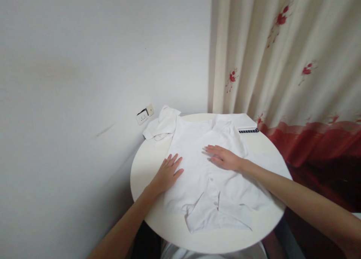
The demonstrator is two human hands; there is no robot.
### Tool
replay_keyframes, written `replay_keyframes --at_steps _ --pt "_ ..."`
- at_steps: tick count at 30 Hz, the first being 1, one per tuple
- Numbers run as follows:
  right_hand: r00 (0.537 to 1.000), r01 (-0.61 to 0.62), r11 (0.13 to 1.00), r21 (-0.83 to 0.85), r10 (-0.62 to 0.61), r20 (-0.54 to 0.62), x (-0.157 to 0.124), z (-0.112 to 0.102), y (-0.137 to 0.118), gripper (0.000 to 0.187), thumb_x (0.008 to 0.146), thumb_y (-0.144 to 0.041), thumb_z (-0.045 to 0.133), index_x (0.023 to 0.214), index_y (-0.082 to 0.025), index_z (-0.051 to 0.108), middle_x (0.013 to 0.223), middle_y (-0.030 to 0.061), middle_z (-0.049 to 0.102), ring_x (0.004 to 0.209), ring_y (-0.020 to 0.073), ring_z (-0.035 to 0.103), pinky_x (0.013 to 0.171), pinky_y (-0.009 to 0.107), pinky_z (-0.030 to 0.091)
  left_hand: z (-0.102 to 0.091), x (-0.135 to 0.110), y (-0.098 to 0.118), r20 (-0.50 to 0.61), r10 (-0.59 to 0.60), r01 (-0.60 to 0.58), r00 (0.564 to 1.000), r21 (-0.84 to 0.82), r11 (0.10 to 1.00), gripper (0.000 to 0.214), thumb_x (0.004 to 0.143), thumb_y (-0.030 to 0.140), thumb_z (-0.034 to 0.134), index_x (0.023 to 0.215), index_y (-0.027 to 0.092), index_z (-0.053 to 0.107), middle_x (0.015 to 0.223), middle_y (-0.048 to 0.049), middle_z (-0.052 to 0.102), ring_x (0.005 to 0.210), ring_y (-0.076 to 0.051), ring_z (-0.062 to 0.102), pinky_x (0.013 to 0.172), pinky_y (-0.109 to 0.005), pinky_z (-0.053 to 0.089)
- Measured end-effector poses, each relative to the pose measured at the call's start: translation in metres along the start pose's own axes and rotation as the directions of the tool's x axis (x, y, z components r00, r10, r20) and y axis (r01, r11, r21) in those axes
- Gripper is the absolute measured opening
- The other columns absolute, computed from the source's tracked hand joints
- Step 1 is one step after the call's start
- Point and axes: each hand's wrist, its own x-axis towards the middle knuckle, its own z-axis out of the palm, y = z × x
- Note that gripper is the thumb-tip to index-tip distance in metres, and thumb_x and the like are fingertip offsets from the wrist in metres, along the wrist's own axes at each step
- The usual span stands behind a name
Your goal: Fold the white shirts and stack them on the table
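"What is lying there?"

"A white shirt (191,138), it is spreading across a round white table (142,168) with two pale buttons (211,179) showing down the lower middle"

"Is it lying smooth?"

"Only partly: the upper body is lying fairly flat, while shallow wrinkles are running around the buttons and along the right side"

"And the far end?"

"On the left, a crumpled section (166,121) is bunching up at the table's edge; on the right, a flatter white section (237,120) is stretching toward the rim"

"The near end?"

"The hem (203,219) is lying uneven, its creased flaps are opening apart below the buttons, and it is resting inside the table's near edge"
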Motion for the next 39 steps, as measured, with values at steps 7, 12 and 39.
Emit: replay_keyframes --at_steps 7,12,39 --pt "0.805 -0.356 0.932 0.061 0.34 -0.486 -0.062 -0.082 0.034 0.031 0.094 -0.036 0.049 0.108 -0.021 0.072 0.112 0.0099 0.074 0.099 0.0257 0.069 0.091 0.043 0.055 0.007 0.003 -0.008 -0.039 0.02 -0.02 0.999 -0.007 1.0 0.055 0.102 0.045 0.041 0.151 0.022 0.046 0.16 -0.0109 0.037 0.15 -0.033 0.028 0.119 -0.055 0.028" --pt "0.612 -0.592 0.792 0.149 0.563 -0.556 -0.139 -0.096 0.083 0.026 0.085 -0.031 0.053 0.093 -0.016 0.073 0.096 0.0121 0.076 0.082 0.0243 0.071 0.077 0.038 0.056 0.006 0.007 -0.007 -0.015 -0.015 0.015 1.0 0.005 1.0 0.053 0.101 0.045 0.038 0.149 0.024 0.048 0.16 -0.0092 0.038 0.15 -0.033 0.029 0.118 -0.059 0.027" --pt "0.75 -0.661 0.688 -0.298 0.612 -0.251 -0.214 -0.082 -0.018 0.02 0.088 -0.016 0.05 0.093 -0.022 0.068 0.094 0.0075 0.07 0.087 0.0216 0.066 0.079 0.03 0.049 0.019 0.176 0.224 0.094 0.584 -0.534 0.806 -0.31 0.786 0.068 0.102 0.054 0.036 0.159 0.017 0.025 0.166 -0.0129 0.018 0.154 -0.029 0.014 0.122 -0.05 0.018"
